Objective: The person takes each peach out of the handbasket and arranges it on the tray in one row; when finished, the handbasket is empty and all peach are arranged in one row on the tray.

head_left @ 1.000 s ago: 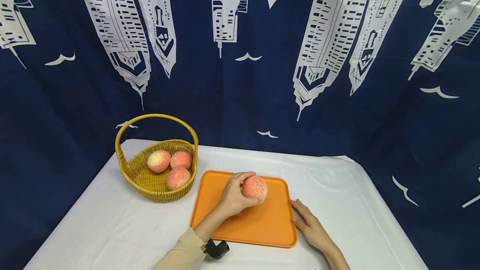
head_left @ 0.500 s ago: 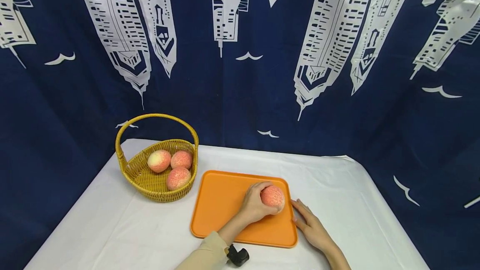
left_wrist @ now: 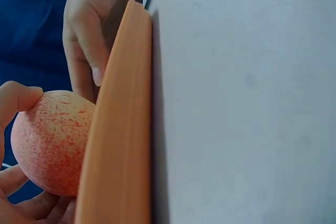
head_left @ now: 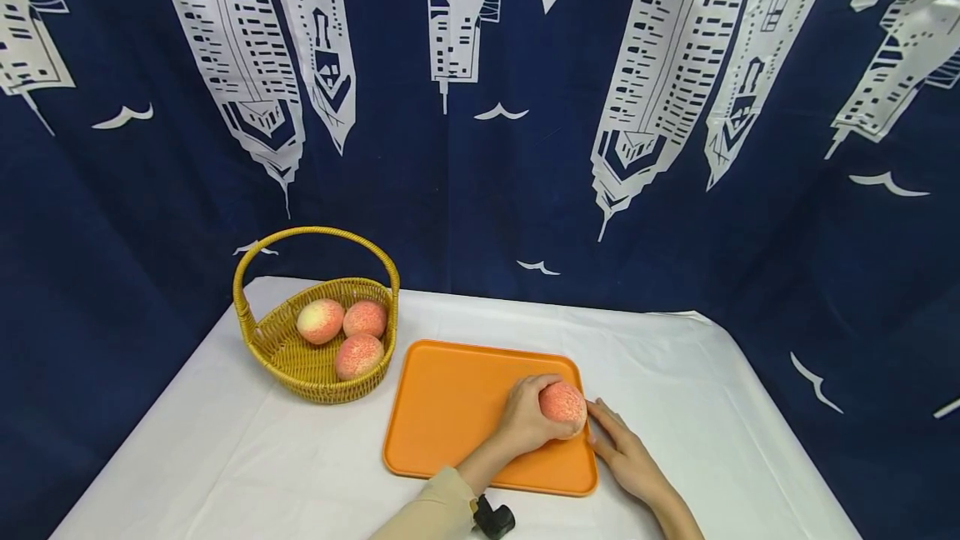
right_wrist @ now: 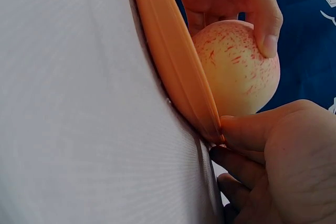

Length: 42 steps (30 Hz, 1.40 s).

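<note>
My left hand (head_left: 525, 419) holds a peach (head_left: 563, 409) between thumb and fingers, over the right end of an orange tray (head_left: 442, 407). In the left wrist view the thumb and fingers lie around the peach (left_wrist: 52, 142), behind the tray's side wall (left_wrist: 118, 124). Whether the peach rests on the tray is hard to tell. My right hand (head_left: 630, 461) lies beside the tray's right edge, its fingers extended and touching the rim. The right wrist view shows this hand (right_wrist: 294, 156) with fingertips at the tray's edge (right_wrist: 176, 59).
A yellow wicker basket (head_left: 322, 392) with a tall handle stands left of the tray, with peaches (head_left: 359, 357) inside. A white cloth (head_left: 285, 457) covers the table. Behind hangs a dark blue curtain (head_left: 450, 190) with white printed buildings.
My left hand has carried the peach right and toward me, from above the tray's middle to its right end. My right hand has stayed at the tray's edge.
</note>
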### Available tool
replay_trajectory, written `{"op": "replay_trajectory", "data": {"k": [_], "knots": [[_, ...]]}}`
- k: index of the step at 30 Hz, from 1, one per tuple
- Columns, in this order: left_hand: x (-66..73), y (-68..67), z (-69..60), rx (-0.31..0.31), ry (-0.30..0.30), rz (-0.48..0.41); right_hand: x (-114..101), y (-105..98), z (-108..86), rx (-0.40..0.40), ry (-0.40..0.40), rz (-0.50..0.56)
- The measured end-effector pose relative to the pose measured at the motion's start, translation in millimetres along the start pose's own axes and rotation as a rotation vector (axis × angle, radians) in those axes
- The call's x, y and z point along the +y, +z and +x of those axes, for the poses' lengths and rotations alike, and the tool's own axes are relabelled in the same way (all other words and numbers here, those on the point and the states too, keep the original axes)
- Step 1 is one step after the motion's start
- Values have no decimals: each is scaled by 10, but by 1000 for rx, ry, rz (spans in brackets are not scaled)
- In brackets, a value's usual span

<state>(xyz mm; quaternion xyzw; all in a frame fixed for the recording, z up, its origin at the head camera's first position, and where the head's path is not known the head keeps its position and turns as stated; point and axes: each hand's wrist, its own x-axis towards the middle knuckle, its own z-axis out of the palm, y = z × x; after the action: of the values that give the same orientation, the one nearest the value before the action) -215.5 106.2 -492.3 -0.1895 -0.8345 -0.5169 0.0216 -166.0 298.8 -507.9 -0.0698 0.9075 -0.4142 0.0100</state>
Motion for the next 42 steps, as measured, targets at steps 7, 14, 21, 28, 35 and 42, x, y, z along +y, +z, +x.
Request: {"op": "replay_trajectory", "data": {"k": [7,14,21,28,35,42], "knots": [[22,66,-16,18,-7,2,17,13,2,14,-21,-4],[-4,75,-27,-11,-3,8,6,3,4,8,-9,-6],[-42,65,-36,-33,-11,-22,9,0,16,-1,8,-2],[-30,-91,-66,-44,-6,2,7,-6,12,0,12,-11],[31,-468,-141,17,100,74,9,-9,-4,12,-8,-2],[107,-1053,-257,119,179,80,17,5,10,4,-6,5]]}}
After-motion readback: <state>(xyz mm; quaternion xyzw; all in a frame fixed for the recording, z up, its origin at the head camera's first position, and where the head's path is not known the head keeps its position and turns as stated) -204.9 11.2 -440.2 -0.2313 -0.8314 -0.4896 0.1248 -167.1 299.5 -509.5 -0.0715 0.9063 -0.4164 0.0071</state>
